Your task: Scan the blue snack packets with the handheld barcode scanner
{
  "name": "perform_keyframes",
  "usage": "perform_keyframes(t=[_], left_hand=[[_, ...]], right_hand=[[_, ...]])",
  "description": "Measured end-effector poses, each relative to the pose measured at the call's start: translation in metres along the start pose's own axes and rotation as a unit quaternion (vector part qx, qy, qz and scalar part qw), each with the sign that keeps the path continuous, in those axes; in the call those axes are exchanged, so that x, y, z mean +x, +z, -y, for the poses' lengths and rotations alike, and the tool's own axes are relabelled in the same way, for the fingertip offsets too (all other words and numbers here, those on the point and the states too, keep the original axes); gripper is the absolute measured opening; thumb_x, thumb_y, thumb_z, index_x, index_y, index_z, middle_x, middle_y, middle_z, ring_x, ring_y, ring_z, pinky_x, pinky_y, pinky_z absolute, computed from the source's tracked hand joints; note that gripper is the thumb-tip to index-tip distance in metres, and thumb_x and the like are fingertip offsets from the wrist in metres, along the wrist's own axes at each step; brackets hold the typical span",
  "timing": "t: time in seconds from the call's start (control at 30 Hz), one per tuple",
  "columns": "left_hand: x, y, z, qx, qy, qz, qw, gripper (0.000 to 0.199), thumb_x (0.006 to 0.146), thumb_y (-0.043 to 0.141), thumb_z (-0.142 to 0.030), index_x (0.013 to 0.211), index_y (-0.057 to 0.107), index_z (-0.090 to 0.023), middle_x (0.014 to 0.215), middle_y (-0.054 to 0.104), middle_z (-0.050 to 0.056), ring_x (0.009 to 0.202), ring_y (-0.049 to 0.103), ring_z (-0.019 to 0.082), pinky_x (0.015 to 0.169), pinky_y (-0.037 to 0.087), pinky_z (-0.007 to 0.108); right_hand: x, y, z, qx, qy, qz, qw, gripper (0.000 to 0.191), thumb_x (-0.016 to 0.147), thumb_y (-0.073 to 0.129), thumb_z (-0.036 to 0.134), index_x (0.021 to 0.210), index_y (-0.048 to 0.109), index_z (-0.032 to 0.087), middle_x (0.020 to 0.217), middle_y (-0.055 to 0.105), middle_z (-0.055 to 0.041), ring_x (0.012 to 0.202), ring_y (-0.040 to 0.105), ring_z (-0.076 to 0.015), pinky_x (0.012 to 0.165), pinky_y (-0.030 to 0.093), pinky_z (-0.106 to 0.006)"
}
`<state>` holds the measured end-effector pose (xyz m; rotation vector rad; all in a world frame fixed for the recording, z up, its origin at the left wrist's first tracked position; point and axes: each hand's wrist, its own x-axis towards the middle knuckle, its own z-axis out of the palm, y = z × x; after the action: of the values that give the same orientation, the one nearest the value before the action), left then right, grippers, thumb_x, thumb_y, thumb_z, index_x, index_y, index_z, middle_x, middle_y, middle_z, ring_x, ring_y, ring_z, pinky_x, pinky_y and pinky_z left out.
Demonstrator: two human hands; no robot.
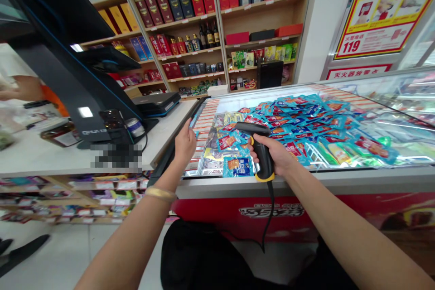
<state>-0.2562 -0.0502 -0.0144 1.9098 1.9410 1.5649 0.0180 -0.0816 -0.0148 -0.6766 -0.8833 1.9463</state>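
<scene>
My right hand (277, 154) is wrapped round the grip of a black and yellow barcode scanner (263, 156). The scanner's head sits over the blue snack packets (292, 113), which lie heaped on the glass top of a chest freezer (210, 188). A cable hangs from its handle. Over the freezer's left edge is my left hand (186, 144), its fingers curled closed and the thumb up. Bits of blue show beside those fingers, but what they hold, if anything, is hidden. One blue packet (238, 166) lies near the front edge, just left of the scanner.
To the left, a counter (163, 138) bears a dark checkout screen stand (84, 86), a black flat device (156, 103) and jars (61, 133). Shelves of boxes and bottles (183, 0) stand behind. Another person's arm (20, 90) shows at far left.
</scene>
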Motion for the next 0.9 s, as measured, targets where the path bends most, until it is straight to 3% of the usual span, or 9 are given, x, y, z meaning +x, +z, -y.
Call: perform_keyframes(t=[0.07, 0.17, 0.27, 0.37, 0.43, 0.5, 0.6, 0.73, 0.9], left_hand=[[0.005, -0.014, 0.017, 0.142, -0.001, 0.067, 0.988, 0.042, 0.089, 0.039, -0.029, 0.121, 0.06, -0.013, 0.133, 0.059, 0.017, 0.13, 0.049, 0.029, 0.113, 0.032, 0.047], [0.002, -0.021, 0.034, 0.288, -0.009, 0.193, 0.938, 0.05, 0.088, 0.044, -0.034, 0.133, 0.051, -0.014, 0.145, 0.047, 0.019, 0.139, 0.037, 0.033, 0.114, 0.019, 0.061], [-0.003, -0.018, 0.04, 0.332, -0.009, 0.215, 0.918, 0.053, 0.091, 0.043, -0.038, 0.139, 0.046, -0.015, 0.151, 0.038, 0.019, 0.143, 0.027, 0.037, 0.112, 0.015, 0.066], [-0.007, -0.013, 0.031, 0.298, 0.019, 0.167, 0.94, 0.055, 0.088, 0.051, -0.039, 0.138, 0.047, -0.016, 0.151, 0.037, 0.021, 0.143, 0.025, 0.039, 0.111, 0.02, 0.065], [-0.013, -0.009, 0.015, 0.221, 0.086, 0.153, 0.959, 0.056, 0.084, 0.056, -0.038, 0.135, 0.049, -0.017, 0.146, 0.045, 0.019, 0.139, 0.035, 0.036, 0.112, 0.027, 0.058], [-0.024, -0.005, -0.006, 0.113, 0.169, 0.183, 0.962, 0.052, 0.083, 0.059, -0.038, 0.131, 0.053, -0.018, 0.134, 0.056, 0.016, 0.129, 0.049, 0.029, 0.109, 0.037, 0.049], [-0.044, 0.004, -0.038, 0.003, 0.237, 0.292, 0.927, 0.051, 0.078, 0.067, -0.04, 0.125, 0.059, -0.021, 0.124, 0.063, 0.012, 0.118, 0.057, 0.026, 0.103, 0.045, 0.041], [-0.063, 0.015, -0.061, -0.018, 0.239, 0.388, 0.89, 0.056, 0.071, 0.076, -0.04, 0.122, 0.063, -0.02, 0.12, 0.066, 0.012, 0.112, 0.061, 0.028, 0.099, 0.047, 0.04], [-0.069, 0.021, -0.062, -0.035, 0.206, 0.352, 0.912, 0.052, 0.071, 0.074, -0.027, 0.122, 0.063, -0.021, 0.116, 0.064, 0.011, 0.108, 0.061, 0.026, 0.096, 0.048, 0.038]], right_hand=[[0.004, 0.003, -0.001, 0.007, 0.007, -0.001, 1.0, 0.018, 0.081, 0.065, 0.033, 0.076, 0.06, 0.017, 0.061, 0.057, 0.0011, 0.044, 0.048, -0.0079, 0.039, 0.043, -0.018], [0.007, 0.003, -0.005, 0.016, 0.016, -0.006, 1.0, 0.019, 0.081, 0.064, 0.033, 0.075, 0.059, 0.016, 0.06, 0.056, 0.0008, 0.044, 0.048, -0.008, 0.039, 0.043, -0.018], [0.008, -0.001, -0.007, 0.03, 0.021, -0.007, 0.999, 0.018, 0.081, 0.064, 0.033, 0.076, 0.06, 0.016, 0.063, 0.057, 0.0002, 0.045, 0.049, -0.0079, 0.04, 0.043, -0.017], [0.007, -0.005, -0.005, 0.042, 0.023, -0.017, 0.999, 0.019, 0.081, 0.065, 0.034, 0.076, 0.06, 0.016, 0.063, 0.057, 0.0002, 0.046, 0.048, -0.0079, 0.04, 0.043, -0.017], [0.005, -0.008, -0.002, 0.042, 0.016, -0.025, 0.999, 0.019, 0.081, 0.065, 0.033, 0.075, 0.06, 0.016, 0.062, 0.057, 0.0, 0.046, 0.048, -0.0079, 0.04, 0.043, -0.017], [0.001, -0.011, 0.003, 0.039, 0.013, -0.03, 0.999, 0.018, 0.081, 0.064, 0.032, 0.075, 0.06, 0.016, 0.062, 0.056, -0.0001, 0.047, 0.049, -0.008, 0.04, 0.043, -0.017], [-0.006, -0.015, 0.01, 0.038, 0.023, -0.045, 0.998, 0.018, 0.082, 0.062, 0.032, 0.074, 0.061, 0.015, 0.062, 0.056, -0.0005, 0.046, 0.049, -0.0082, 0.04, 0.043, -0.018], [-0.013, -0.018, 0.016, 0.042, 0.031, -0.073, 0.996, 0.018, 0.083, 0.062, 0.032, 0.073, 0.06, 0.016, 0.059, 0.057, -0.0008, 0.044, 0.047, -0.0084, 0.038, 0.042, -0.018], [-0.014, -0.016, 0.014, 0.038, 0.032, -0.065, 0.997, 0.02, 0.085, 0.059, 0.032, 0.074, 0.06, 0.016, 0.057, 0.055, -0.0007, 0.044, 0.047, -0.0082, 0.038, 0.042, -0.017]])
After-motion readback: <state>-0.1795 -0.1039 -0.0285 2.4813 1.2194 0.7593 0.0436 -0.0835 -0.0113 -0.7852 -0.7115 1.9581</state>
